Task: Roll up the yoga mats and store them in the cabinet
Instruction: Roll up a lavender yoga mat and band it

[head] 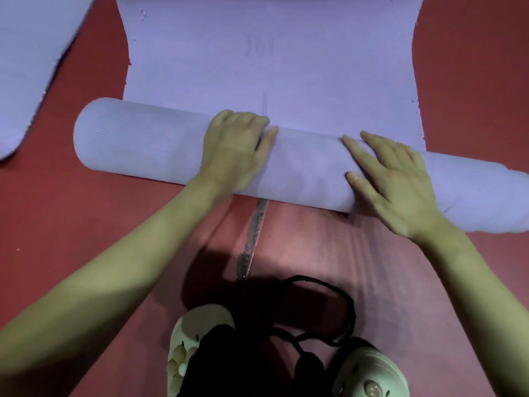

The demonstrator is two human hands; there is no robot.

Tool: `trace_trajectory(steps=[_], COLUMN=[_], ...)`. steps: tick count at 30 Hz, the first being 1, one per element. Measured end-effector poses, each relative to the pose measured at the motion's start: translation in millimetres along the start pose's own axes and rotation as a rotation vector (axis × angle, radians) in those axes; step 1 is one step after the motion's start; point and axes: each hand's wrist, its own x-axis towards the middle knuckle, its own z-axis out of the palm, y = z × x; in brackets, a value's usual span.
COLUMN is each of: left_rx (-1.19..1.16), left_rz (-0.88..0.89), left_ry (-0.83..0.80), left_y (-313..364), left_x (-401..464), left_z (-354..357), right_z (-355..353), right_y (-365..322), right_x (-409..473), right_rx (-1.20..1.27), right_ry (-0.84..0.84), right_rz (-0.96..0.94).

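A lilac yoga mat [272,53] lies on the red floor, its near part wound into a thick roll [143,141] that runs slightly askew from left to lower right. My left hand [234,147] rests palm down on the roll left of its middle, fingers curled over the top. My right hand [398,181] presses flat on the roll further right, fingers spread. The flat part of the mat stretches away from me past the top edge. No cabinet is in view.
A second lilac mat [31,67] lies flat at the far left. A dark scuffed stripe [252,239] marks the red floor [472,81] below the roll. My feet in pale clogs [194,348] and a black cord [323,310] are at the bottom.
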Motion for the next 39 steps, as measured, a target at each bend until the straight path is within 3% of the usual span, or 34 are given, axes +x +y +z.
trace_trajectory(steps=[5,11,16,22,28,39], left_rx=[0.122,0.171,0.180,-0.010,0.139,0.089], left_rz=[-0.029,-0.042,-0.041,0.081,0.138,0.130], left_ry=[0.000,0.045,-0.055,-0.202,-0.438,-0.271], left_y=[13,3,1,-5,-15,-4], left_x=[-25,28,59,37,56,28], left_z=[10,19,17,0,-13,-14], right_z=[2,1,7,2,-10,-9], right_y=[5,-4,-4,6,18,-7], right_x=[26,25,16,46,77,49], right_rx=[-0.016,0.103,0.050,-0.019,-0.151,-0.081], right_ry=[0.033,0.060,0.046,-0.008,-0.176,-0.060], right_rz=[0.069,0.107,0.093,0.123,0.141,0.172])
